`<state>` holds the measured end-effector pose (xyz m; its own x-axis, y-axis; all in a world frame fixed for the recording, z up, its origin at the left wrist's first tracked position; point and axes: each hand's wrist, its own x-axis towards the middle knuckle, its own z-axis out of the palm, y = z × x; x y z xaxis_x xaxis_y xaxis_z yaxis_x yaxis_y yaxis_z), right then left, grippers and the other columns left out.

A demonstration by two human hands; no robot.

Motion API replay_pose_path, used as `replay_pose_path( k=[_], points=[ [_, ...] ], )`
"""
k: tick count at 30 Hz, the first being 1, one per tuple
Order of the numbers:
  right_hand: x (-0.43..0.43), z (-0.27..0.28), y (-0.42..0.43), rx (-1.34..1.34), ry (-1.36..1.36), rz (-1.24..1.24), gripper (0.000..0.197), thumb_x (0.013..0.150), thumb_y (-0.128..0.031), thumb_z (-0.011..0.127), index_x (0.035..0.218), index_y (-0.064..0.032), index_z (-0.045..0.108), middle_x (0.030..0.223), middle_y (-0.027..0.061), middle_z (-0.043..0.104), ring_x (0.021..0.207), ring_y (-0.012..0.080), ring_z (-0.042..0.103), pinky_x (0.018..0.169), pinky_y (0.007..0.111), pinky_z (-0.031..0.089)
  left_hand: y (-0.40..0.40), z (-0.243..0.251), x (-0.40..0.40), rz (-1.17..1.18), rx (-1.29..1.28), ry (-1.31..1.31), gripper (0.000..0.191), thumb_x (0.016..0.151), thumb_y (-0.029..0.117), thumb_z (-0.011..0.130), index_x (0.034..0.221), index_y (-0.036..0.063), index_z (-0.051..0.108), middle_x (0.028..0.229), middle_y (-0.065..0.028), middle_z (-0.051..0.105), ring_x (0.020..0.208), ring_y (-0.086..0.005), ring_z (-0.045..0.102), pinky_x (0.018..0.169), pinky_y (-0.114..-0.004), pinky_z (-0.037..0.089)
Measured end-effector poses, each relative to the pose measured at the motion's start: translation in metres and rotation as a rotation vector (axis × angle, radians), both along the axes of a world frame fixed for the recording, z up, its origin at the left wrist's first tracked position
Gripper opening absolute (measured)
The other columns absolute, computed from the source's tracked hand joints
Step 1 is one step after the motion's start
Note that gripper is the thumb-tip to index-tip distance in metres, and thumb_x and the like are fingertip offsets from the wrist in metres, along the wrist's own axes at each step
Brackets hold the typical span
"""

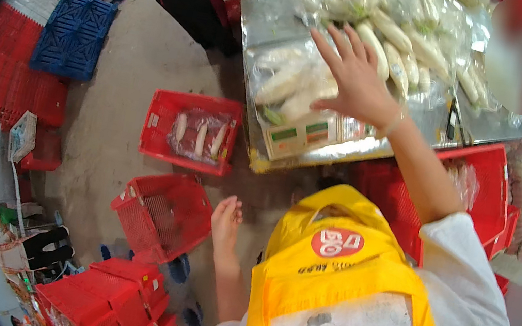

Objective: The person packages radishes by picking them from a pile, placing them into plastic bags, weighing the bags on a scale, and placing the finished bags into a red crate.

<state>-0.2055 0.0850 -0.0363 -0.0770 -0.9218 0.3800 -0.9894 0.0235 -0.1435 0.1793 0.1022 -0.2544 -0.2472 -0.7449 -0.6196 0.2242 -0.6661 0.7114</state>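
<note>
My right hand (357,83), fingers spread and nothing held, hovers over or lightly touches a clear plastic bag of white radishes (299,86); whether it makes contact cannot be told. That bag rests on what looks like a weighing scale (301,136) with green and red panels, at the near left corner of a metal-topped table (273,25). More white radishes (391,34), bagged or partly covered in plastic, lie beyond my fingers. Away from the table, my left hand (228,217) hangs low at the left with its fingers curled in, and nothing shows in it.
A red crate (148,128) holding bagged radishes stands left of the table, with a tilted red crate (164,216) nearer me. Another red crate (497,202) is by my right arm. A person (189,1) stands at the table's far left. Stacked red crates (109,293) stand lower left.
</note>
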Motion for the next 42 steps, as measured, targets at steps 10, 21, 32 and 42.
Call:
replay_pose_path(
  k=[10, 21, 32, 42],
  points=[
    [-0.020, -0.046, -0.047, 0.219, 0.242, 0.072, 0.088, 0.063, -0.035, 0.081, 0.138, -0.0169, 0.040, 0.119, 0.0178, 0.057, 0.124, 0.0373, 0.043, 0.105, 0.060, 0.018, 0.044, -0.002, 0.017, -0.034, -0.012, -0.034, 0.014, 0.090, 0.015, 0.060, 0.102, 0.0069, 0.061, 0.084, -0.0022, 0.065, 0.067, -0.0087, 0.056, 0.056, -0.021, 0.041],
    [-0.024, -0.012, 0.031, -0.274, -1.376, 0.399, 0.013, 0.086, -0.016, 0.063, 0.094, -0.0052, 0.064, 0.082, 0.0031, 0.063, 0.078, 0.0092, 0.059, 0.068, 0.027, 0.047, 0.019, 0.105, -0.112, -0.134, -0.405, 0.029, 0.044, 0.096, 0.025, 0.051, 0.136, 0.0102, 0.039, 0.117, -0.0022, 0.056, 0.095, -0.0116, 0.055, 0.073, -0.028, 0.045],
    [-0.053, 0.017, 0.246, -0.701, -2.683, 0.682, 0.024, 0.095, -0.023, 0.049, 0.104, -0.0045, 0.062, 0.098, 0.0045, 0.065, 0.080, 0.0107, 0.063, 0.071, 0.026, 0.053, 0.162, 0.175, -0.291, -0.716, -0.364, 0.636, 0.079, 0.076, 0.024, 0.075, 0.138, 0.0060, 0.030, 0.129, -0.0060, 0.049, 0.118, -0.0231, 0.049, 0.099, -0.039, 0.040],
    [-0.095, -0.005, 0.441, -1.478, -2.418, 0.136, 0.025, 0.095, -0.025, 0.050, 0.106, -0.0055, 0.060, 0.096, 0.0060, 0.065, 0.080, 0.0124, 0.064, 0.070, 0.027, 0.053, 0.245, 0.135, -0.386, -1.254, -0.107, 0.405, 0.069, 0.080, -0.001, 0.062, 0.140, 0.0079, 0.028, 0.125, -0.0094, 0.050, 0.112, -0.0221, 0.052, 0.092, -0.037, 0.046]
  ],
)
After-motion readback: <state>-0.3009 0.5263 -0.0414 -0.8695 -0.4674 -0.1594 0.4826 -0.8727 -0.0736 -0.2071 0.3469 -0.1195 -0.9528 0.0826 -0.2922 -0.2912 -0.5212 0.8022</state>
